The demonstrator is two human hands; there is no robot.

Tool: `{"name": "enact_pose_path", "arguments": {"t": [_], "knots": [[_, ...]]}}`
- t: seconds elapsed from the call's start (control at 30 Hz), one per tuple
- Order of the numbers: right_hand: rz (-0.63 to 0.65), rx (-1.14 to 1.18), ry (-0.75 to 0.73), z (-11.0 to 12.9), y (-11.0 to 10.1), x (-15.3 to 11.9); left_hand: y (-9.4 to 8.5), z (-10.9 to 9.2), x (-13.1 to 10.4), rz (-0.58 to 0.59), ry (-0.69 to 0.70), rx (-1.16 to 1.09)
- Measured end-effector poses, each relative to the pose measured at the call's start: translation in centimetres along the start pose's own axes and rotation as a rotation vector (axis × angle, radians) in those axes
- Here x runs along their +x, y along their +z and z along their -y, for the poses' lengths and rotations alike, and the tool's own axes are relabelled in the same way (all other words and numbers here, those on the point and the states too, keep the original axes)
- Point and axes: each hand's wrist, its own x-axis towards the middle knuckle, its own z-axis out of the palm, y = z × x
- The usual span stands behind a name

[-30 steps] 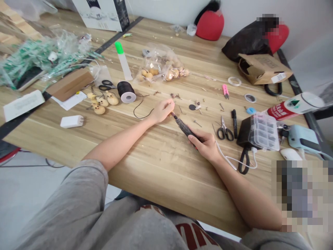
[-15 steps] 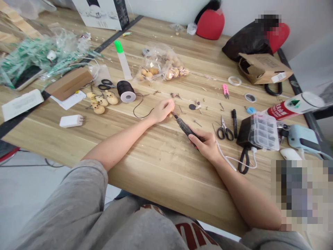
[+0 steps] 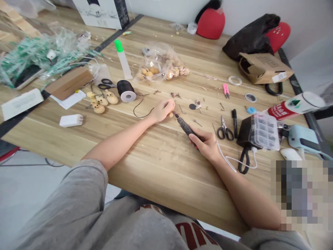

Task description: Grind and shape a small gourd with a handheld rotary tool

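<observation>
My right hand [image 3: 204, 141] is wrapped round a dark rotary tool [image 3: 186, 127], its tip pointing up and left. At that tip, my left hand [image 3: 163, 110] pinches a small tan gourd [image 3: 171, 114], mostly hidden by the fingers. The tool's bit meets or nearly meets the gourd; I cannot tell which. Left of my left hand are a spool of black cord [image 3: 126, 91] and several small gourds with drawn faces [image 3: 102, 100]. Behind the hands, a clear plastic bag [image 3: 162, 64] holds more round gourds. Small bits [image 3: 199, 106] lie scattered just beyond my hands.
To the right lie black scissors [image 3: 225, 130], a black marker [image 3: 234, 123], pink snips [image 3: 225, 91] and a clear compartment box [image 3: 264, 131]. A white cable [image 3: 231, 163] runs beside my right wrist. At left are a white charger [image 3: 71, 120], a cardboard box [image 3: 69, 83] and a glue bottle [image 3: 122, 59].
Both hands keep almost the same place and grip. The tool's tip has shifted very slightly against the gourd.
</observation>
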Motion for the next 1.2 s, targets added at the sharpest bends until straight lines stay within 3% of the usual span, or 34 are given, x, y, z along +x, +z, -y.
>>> {"name": "enact_pose_path", "arguments": {"t": [1.2], "knots": [[0.008, 0.038, 0.018, 0.5, -0.01, 0.05, -0.03, 0.56, 0.0, 0.038, -0.013, 0.022]]}}
